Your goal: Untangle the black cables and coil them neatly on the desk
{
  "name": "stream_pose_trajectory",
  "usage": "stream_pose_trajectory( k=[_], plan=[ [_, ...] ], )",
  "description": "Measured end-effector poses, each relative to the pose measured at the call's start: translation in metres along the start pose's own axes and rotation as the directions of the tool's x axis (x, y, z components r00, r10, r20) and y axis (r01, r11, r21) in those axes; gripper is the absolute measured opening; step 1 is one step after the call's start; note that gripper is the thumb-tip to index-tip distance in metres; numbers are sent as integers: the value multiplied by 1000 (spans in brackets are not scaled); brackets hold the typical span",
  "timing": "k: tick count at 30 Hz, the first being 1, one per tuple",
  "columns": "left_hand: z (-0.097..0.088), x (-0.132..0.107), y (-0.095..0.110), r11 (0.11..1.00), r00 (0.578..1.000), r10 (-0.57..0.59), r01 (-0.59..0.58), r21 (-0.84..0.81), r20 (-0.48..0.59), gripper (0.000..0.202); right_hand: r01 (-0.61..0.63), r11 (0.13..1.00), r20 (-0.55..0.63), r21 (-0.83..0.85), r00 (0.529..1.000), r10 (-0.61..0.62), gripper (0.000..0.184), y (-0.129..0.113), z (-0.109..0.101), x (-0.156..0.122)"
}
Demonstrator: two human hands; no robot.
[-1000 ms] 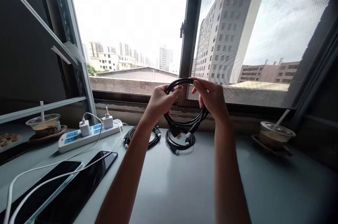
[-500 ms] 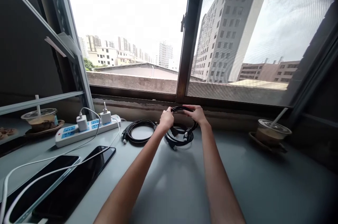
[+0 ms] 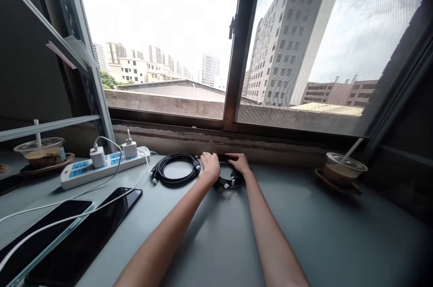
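My left hand (image 3: 210, 166) is closed round the left side of a coiled black cable (image 3: 227, 186) near the back of the table, under the window. On the same coil's upper right side lies the grip of my right hand (image 3: 240, 163), thumb and fingers pinching it. Connectors with pale ends show along the coil's front. A lower coil seems to be beneath the held one; the two cannot be told apart here. Just left of my left hand another coiled black cable (image 3: 177, 182) rests flat, its plug ends at its left and right sides.
A white power strip (image 3: 104, 169) with two white chargers (image 3: 97, 157) stands at the left. White cords cross two dark phones (image 3: 84, 237). Lidded drink cups sit at the far left (image 3: 45, 154) and right (image 3: 341, 172). The window frame (image 3: 233, 115) rises behind the table.
Both hands have come down with the raised coil, onto or against the coil below it. My view has shifted slightly to the right. The left coil stays put.
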State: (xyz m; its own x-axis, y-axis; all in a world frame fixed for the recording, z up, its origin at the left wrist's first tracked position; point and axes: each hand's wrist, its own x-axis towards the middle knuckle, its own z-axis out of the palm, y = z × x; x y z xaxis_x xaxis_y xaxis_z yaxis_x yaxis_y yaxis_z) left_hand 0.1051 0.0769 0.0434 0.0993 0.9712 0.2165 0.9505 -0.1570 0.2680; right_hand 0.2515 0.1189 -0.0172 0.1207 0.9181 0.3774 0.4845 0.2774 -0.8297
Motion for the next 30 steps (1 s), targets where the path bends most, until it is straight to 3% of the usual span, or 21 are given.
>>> stream_pose_trajectory(
  k=[5,11,16,21,26,30],
  plan=[
    [6,1,-7,999,999,31,-31,11,-45,41,48,996,-15,81,999,-47,22,5,1,5],
    [20,9,-19,985,988,140,-146,-96,-63,66,39,990,8,139,999,-41,21,17,6,5],
    [29,16,-30,926,950,284,-307,-220,-130,45,17,984,-16,179,1000,-14,23,27,11,5],
    [32,10,-36,872,915,317,-384,-302,-248,40,16,973,-85,230,996,4,23,28,15,5],
    [30,-4,-39,822,868,365,-470,-320,-338,39,-7,950,-283,312,954,100,23,30,16,4],
    [28,-13,-40,736,753,525,-636,-232,-398,38,-34,913,-394,408,895,209,25,31,14,5]
  ],
)
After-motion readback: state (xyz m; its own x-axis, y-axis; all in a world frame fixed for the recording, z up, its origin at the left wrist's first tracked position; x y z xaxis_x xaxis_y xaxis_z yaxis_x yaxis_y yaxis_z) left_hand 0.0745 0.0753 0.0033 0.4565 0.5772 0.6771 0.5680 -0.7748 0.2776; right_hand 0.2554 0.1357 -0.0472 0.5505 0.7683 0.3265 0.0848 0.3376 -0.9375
